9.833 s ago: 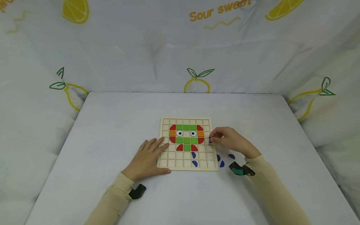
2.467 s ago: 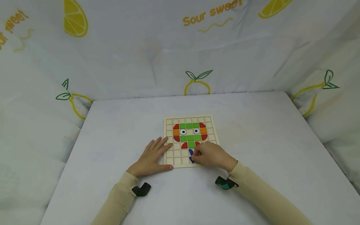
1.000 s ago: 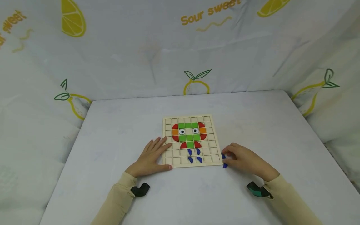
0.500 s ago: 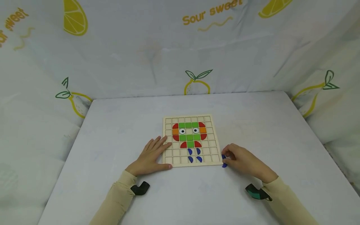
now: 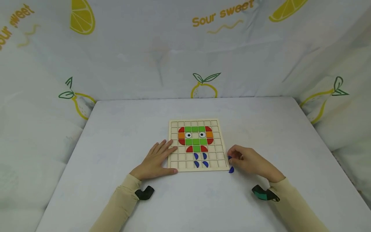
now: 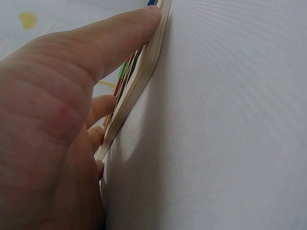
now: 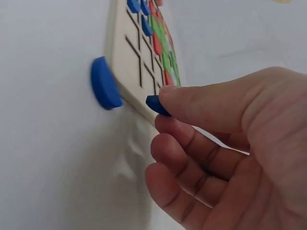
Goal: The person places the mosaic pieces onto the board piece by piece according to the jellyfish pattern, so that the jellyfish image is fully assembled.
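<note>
My left hand [image 5: 153, 162] rests with spread fingers on the left edge of a wooden grid board [image 5: 215, 155]; its thumb [image 6: 127, 33] lies on the near edge in the left wrist view. Just off the board's right edge, my right hand [image 5: 251, 161] pinches a blue half-round tile [image 7: 156, 105] between thumb and index finger. Another blue half-round tile [image 5: 231, 169] lies on the table by the board's near right corner. On the board, red, green and orange tiles and two eye tiles [image 5: 188, 135] form a face. Several blue tiles [image 5: 205, 164] sit in two columns beneath it.
A white-covered table [image 5: 130, 122] surrounds the board. White cloth [image 5: 130, 64] printed with lemons hangs behind it and at both sides. Each wrist carries a dark camera mount [image 5: 145, 193].
Over the earlier frames, two more blue tiles have come onto the board and fewer lie loose. Lately my right hand has drawn one tile away from the other beside the board. The left hand stays put.
</note>
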`<state>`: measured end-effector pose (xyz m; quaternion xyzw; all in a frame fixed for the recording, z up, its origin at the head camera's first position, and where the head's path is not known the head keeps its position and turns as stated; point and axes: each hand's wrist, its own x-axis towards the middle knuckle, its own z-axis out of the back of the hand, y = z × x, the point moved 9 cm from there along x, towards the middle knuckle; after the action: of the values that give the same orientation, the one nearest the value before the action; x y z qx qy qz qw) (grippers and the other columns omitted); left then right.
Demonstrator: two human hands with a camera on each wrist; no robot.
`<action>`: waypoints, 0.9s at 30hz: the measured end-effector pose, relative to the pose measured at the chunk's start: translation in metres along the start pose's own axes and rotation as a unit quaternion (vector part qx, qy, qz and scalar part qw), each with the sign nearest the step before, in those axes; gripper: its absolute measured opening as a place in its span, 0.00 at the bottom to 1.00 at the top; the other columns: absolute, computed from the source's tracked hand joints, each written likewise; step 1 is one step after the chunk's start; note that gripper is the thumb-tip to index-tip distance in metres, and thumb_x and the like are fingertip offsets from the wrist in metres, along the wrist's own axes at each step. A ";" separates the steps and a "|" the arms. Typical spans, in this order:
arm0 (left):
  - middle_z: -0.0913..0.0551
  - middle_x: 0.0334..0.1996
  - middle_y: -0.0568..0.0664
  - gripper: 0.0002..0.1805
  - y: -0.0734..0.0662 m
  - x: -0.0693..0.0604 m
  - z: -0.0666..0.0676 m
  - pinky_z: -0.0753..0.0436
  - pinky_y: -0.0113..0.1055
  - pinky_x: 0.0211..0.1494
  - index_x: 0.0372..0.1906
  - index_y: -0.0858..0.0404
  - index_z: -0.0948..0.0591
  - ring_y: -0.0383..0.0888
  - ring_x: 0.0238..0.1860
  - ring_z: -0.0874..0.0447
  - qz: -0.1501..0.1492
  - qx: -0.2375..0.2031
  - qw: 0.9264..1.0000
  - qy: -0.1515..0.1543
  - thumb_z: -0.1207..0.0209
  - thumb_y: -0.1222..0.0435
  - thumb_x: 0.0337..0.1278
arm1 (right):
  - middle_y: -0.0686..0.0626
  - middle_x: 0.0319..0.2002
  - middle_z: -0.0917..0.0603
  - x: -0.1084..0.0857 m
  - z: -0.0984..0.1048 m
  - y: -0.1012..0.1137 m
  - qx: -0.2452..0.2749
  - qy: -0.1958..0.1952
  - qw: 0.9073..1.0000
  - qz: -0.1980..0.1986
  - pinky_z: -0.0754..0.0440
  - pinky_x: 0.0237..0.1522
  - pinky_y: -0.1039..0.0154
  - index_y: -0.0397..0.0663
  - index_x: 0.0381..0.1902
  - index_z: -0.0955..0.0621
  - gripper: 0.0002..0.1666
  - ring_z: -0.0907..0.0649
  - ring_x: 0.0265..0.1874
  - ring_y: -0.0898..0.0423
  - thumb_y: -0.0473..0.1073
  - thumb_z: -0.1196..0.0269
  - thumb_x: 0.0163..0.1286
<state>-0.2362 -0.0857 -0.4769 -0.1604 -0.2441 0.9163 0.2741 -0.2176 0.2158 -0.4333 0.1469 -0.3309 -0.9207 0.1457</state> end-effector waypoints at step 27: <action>0.58 0.84 0.44 0.52 0.002 0.001 -0.002 0.65 0.54 0.85 0.81 0.47 0.42 0.49 0.85 0.68 0.002 -0.002 1.000 0.001 0.36 0.36 0.55 | 0.53 0.39 0.16 0.060 0.004 0.072 0.038 -0.002 0.996 0.084 0.20 0.44 0.65 0.45 0.51 0.16 0.12 0.21 0.42 0.55 0.40 0.35 0.72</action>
<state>-0.2367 -0.0855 -0.4796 -0.1623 -0.2455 0.9160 0.2725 -0.2620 0.1428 -0.3945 0.1219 -0.3774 -0.8923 0.2158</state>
